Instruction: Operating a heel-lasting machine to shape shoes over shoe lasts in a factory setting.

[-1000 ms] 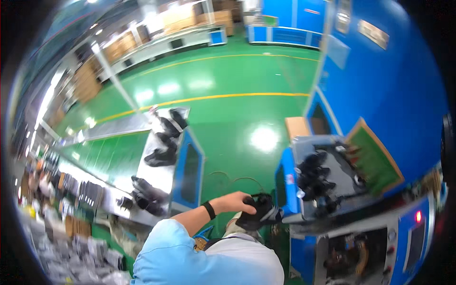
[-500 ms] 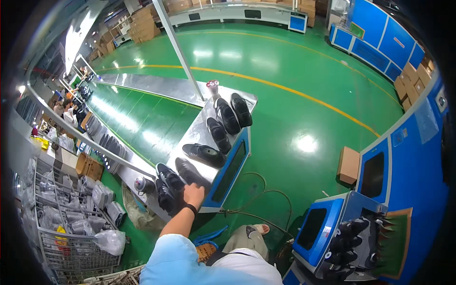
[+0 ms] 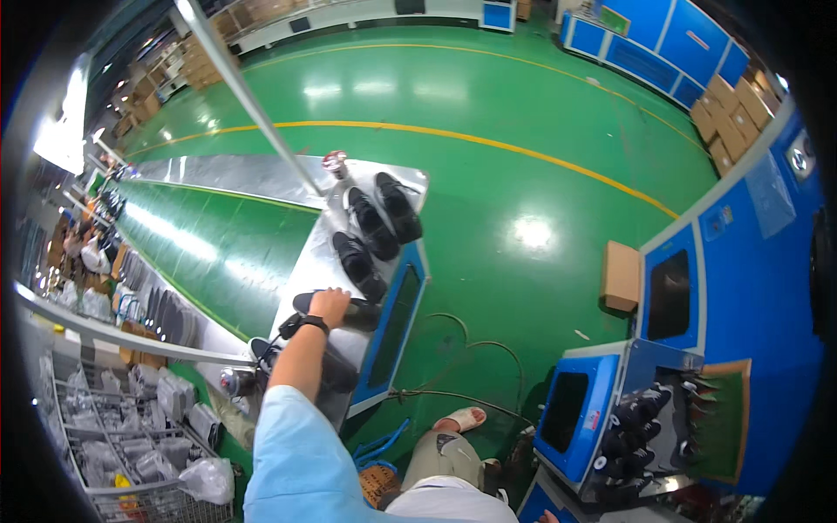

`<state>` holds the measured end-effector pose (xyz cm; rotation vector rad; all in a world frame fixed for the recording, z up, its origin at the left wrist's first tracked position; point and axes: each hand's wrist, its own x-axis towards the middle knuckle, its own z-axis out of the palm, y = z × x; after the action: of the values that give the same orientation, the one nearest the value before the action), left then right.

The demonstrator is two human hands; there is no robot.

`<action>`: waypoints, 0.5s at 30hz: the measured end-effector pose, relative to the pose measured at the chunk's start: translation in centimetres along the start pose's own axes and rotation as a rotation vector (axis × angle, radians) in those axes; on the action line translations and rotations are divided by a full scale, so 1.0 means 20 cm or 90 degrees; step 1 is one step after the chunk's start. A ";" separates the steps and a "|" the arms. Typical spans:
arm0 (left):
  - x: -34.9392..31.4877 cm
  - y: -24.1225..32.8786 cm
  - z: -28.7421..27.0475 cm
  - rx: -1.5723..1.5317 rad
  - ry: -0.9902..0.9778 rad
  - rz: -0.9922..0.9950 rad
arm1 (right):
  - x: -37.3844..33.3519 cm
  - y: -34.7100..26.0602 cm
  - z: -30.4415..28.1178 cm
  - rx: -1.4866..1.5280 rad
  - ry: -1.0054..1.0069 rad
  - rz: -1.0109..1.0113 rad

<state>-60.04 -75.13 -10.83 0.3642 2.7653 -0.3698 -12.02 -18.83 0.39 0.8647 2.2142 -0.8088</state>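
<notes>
My left hand (image 3: 330, 307) lies over a dark shoe (image 3: 359, 315) on a metal-topped table (image 3: 301, 266), its fingers curled round the middle of the shoe. A dark band circles the wrist. Three black shoes stand beyond it, one (image 3: 357, 264) nearest the hand, then another (image 3: 372, 225) and a third (image 3: 398, 207) by the far corner. Part of a black-and-white shoe (image 3: 264, 350) shows left of my forearm, which hides what lies beneath. Only a sliver of my right hand (image 3: 547, 517) appears at the lower edge; its fingers cannot be made out.
A red-topped container (image 3: 334, 163) stands by a metal post (image 3: 248, 96); a metal canister (image 3: 235, 381) sits left of my forearm. At the left is a wire cart (image 3: 113, 492) of bagged items. To the right are a blue machine (image 3: 580, 414) with black shoes and a cardboard box (image 3: 621, 276). A hose crosses the floor.
My left hand has moved farther along the table, from the nearer shoes onto the dark shoe. The view has shifted, so the table sits more to the left. A bit of my right hand has appeared.
</notes>
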 end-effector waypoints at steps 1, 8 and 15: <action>0.00 0.01 0.01 0.019 0.005 0.013 | -0.05 -0.03 -0.03 0.041 0.017 0.008; -0.33 0.46 -0.40 -0.196 0.252 0.153 | -0.12 0.27 0.18 0.103 0.116 -0.017; -0.70 1.55 -1.16 -1.005 -0.323 0.385 | -0.04 -0.23 -0.15 0.638 0.109 -0.409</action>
<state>-44.84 -42.36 8.72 0.4871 1.5773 1.4953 -15.95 -19.75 4.34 0.6114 2.1903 -2.3340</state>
